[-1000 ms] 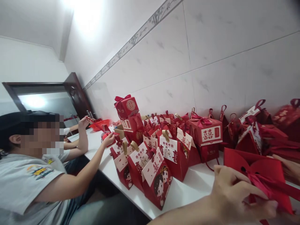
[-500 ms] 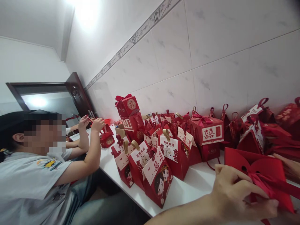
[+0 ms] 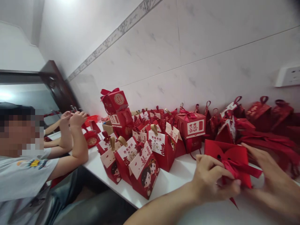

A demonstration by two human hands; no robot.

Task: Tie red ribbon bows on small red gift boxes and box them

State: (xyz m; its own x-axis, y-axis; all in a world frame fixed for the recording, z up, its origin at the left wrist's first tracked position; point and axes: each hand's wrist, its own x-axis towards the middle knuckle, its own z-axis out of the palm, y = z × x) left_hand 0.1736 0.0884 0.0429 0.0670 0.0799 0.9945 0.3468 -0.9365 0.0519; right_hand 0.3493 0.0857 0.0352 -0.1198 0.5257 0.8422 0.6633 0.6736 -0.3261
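In the head view, the red box (image 3: 237,156) was at the lower right of the frame, between the person's 2 hands and above the white table (image 3: 184,176). The left hand (image 3: 214,179) had its thumb and finger pinched on the dark pink ribbon (image 3: 231,168) at the front of the box. 1 end of the ribbon stuck out to the right, and a pointed end hung below the left hand. The right hand (image 3: 269,178) was curved along the right side of the box and touched it, but I could not tell how hard it gripped. The box looked like thin card, so it was likely light, a bit stiff, and easy to dent or crease. The ribbon looked soft, floppy and maybe slippery. The best places to hold seemed to be the flat sides of the box, with a gentle hand, and the ribbon close to its middle. In the middle of the frame stood pointy gift boxes (image 3: 144,178) with pictures on them, and left of those was a stack of 3 boxes (image 3: 122,117). At the far left, a co-worker (image 3: 30,175) in a light shirt had both arms up.
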